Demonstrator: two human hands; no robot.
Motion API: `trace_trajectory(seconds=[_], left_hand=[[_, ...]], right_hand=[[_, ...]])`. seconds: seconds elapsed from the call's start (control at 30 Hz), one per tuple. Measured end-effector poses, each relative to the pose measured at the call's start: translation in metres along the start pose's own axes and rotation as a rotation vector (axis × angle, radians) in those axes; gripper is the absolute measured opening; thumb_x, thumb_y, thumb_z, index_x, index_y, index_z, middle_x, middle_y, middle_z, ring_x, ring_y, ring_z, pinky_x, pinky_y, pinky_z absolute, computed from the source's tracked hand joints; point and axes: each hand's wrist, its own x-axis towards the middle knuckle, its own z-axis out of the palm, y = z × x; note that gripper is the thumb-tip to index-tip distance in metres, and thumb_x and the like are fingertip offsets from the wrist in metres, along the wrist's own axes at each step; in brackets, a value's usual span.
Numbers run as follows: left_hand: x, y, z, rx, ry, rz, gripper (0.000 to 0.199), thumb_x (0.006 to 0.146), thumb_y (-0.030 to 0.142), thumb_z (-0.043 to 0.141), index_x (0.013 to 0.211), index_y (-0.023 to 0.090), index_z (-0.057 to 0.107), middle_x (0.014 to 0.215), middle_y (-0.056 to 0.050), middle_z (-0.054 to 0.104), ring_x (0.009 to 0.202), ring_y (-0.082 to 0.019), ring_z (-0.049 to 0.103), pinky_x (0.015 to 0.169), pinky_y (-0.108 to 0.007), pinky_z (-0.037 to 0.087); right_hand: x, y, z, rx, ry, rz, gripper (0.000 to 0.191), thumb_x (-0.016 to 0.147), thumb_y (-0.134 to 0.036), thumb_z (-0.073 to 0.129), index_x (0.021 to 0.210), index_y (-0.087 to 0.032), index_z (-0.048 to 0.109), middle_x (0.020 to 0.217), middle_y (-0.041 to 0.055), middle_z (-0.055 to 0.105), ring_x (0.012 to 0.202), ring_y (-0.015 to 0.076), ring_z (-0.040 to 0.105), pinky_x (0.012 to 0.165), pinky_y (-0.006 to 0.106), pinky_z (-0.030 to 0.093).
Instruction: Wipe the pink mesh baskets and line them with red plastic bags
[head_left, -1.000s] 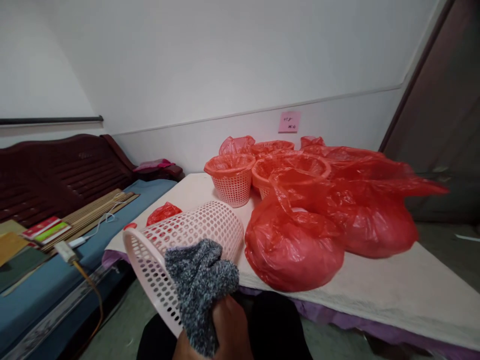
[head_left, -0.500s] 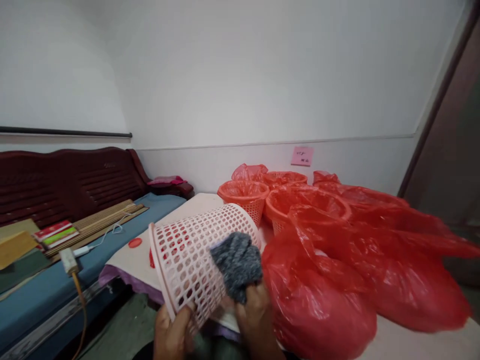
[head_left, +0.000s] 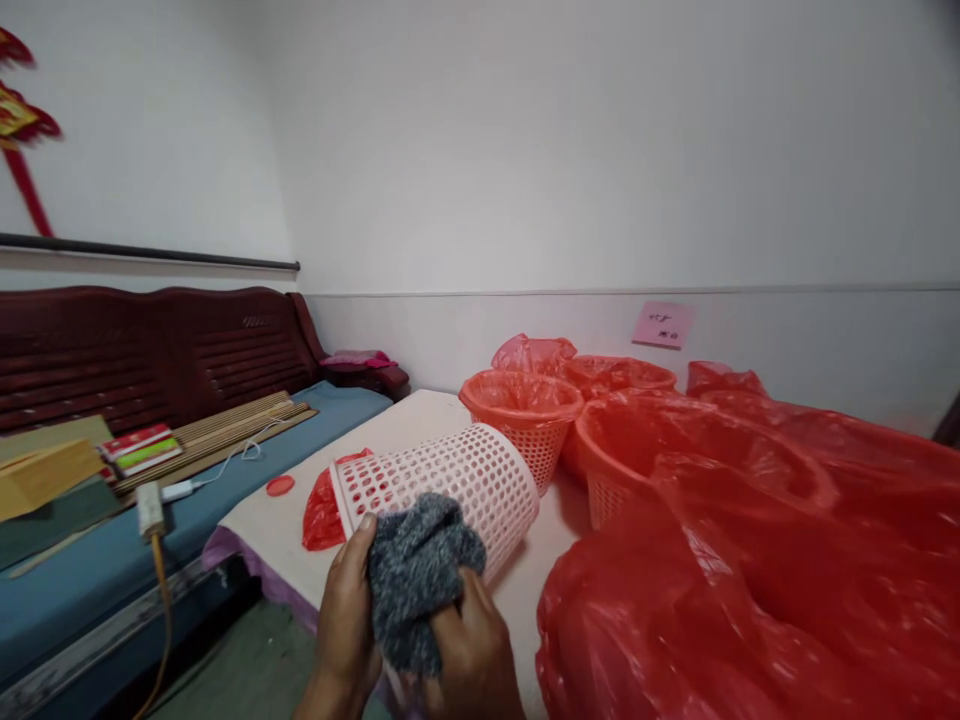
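A pale pink perforated plastic basket [head_left: 465, 470] lies on its side on the table, its open end toward the left. In front of it, both hands are on a crumpled grey-blue cloth [head_left: 420, 565]. My left hand [head_left: 346, 605] grips the cloth's left edge, thumb upright, its other fingers mostly hidden behind. At the cloth's lower right, my right hand [head_left: 471, 640] has its fingers closed into the fabric. A red plastic bag [head_left: 322, 515] lies beside the basket's open end.
Orange baskets [head_left: 551, 450] lined with red bags stand behind and to the right. Large red bags [head_left: 675, 640] fill the right side of the table [head_left: 277, 540]. A red disc [head_left: 280, 486] lies at left. Beyond is a wooden bench [head_left: 150, 345] with a power strip [head_left: 151, 512].
The basket has been let go by my left hand and now rests on the table. My left hand has moved to the cloth, which is off the basket's side. The view has turned left.
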Motion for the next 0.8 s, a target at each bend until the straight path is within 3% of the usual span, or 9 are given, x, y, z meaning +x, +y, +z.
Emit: trace_trajectory(seconds=[0.1, 0.3, 0.4, 0.53, 0.6, 0.73, 0.8], left_hand=[[0.005, -0.011, 0.008, -0.160, -0.052, -0.071, 0.040, 0.077, 0.040, 0.069, 0.111, 0.019, 0.068, 0.097, -0.002, 0.075, 0.096, -0.023, 0.068, 0.088, -0.035, 0.053], [0.010, -0.009, -0.010, -0.170, 0.054, -0.164, 0.022, 0.073, 0.028, 0.072, 0.092, 0.017, 0.072, 0.082, -0.002, 0.076, 0.091, -0.025, 0.071, 0.087, -0.036, 0.055], [0.013, 0.009, -0.018, -0.135, 0.043, -0.177, 0.015, 0.073, 0.024, 0.072, 0.087, 0.018, 0.073, 0.078, -0.002, 0.076, 0.089, -0.024, 0.071, 0.086, -0.035, 0.057], [0.015, 0.034, -0.018, -0.136, -0.033, -0.208, 0.023, 0.079, 0.029, 0.065, 0.096, 0.017, 0.072, 0.084, -0.007, 0.077, 0.095, -0.028, 0.070, 0.085, -0.039, 0.057], [0.017, 0.043, -0.012, -0.174, -0.120, -0.256, 0.027, 0.083, 0.029, 0.057, 0.102, 0.014, 0.070, 0.089, -0.010, 0.076, 0.097, -0.029, 0.069, 0.086, -0.043, 0.057], [0.030, 0.048, 0.007, -0.210, -0.184, -0.245, 0.028, 0.089, 0.025, 0.045, 0.100, 0.011, 0.067, 0.086, -0.012, 0.075, 0.091, -0.028, 0.071, 0.084, -0.044, 0.057], [0.038, 0.047, 0.012, -0.218, -0.176, -0.236, 0.030, 0.090, 0.028, 0.044, 0.098, 0.010, 0.066, 0.085, -0.013, 0.075, 0.088, -0.028, 0.072, 0.082, -0.045, 0.057]], right_hand=[[0.013, 0.018, -0.002, 0.042, 0.012, 0.038, 0.031, 0.080, -0.031, 0.050, 0.105, -0.019, 0.063, 0.086, 0.0087, 0.054, 0.078, 0.0233, 0.054, 0.064, 0.036, 0.048], [-0.003, 0.040, 0.000, -0.049, 0.121, 0.111, 0.027, 0.082, -0.017, 0.049, 0.105, -0.023, 0.062, 0.087, 0.0074, 0.057, 0.084, 0.0225, 0.057, 0.071, 0.036, 0.049], [-0.004, 0.062, -0.015, -0.193, 0.182, 0.303, 0.032, 0.078, -0.017, 0.054, 0.110, -0.018, 0.059, 0.095, 0.0127, 0.061, 0.091, 0.0267, 0.059, 0.076, 0.039, 0.050], [-0.002, 0.085, -0.025, -0.186, 0.269, 0.591, 0.032, 0.078, -0.032, 0.057, 0.105, -0.015, 0.060, 0.092, 0.0133, 0.066, 0.084, 0.0278, 0.063, 0.070, 0.039, 0.051], [-0.006, 0.080, -0.016, -0.157, 0.301, 0.624, 0.034, 0.077, -0.035, 0.057, 0.104, -0.014, 0.061, 0.089, 0.0124, 0.068, 0.081, 0.0274, 0.064, 0.069, 0.038, 0.051], [-0.027, 0.036, 0.016, -0.025, 0.240, 0.475, 0.028, 0.075, -0.030, 0.057, 0.099, -0.018, 0.064, 0.086, 0.0092, 0.070, 0.080, 0.0262, 0.066, 0.071, 0.037, 0.054], [-0.037, 0.008, 0.026, 0.074, 0.132, 0.423, 0.033, 0.078, -0.033, 0.059, 0.109, -0.019, 0.063, 0.104, 0.0104, 0.069, 0.097, 0.0285, 0.065, 0.084, 0.041, 0.053]])
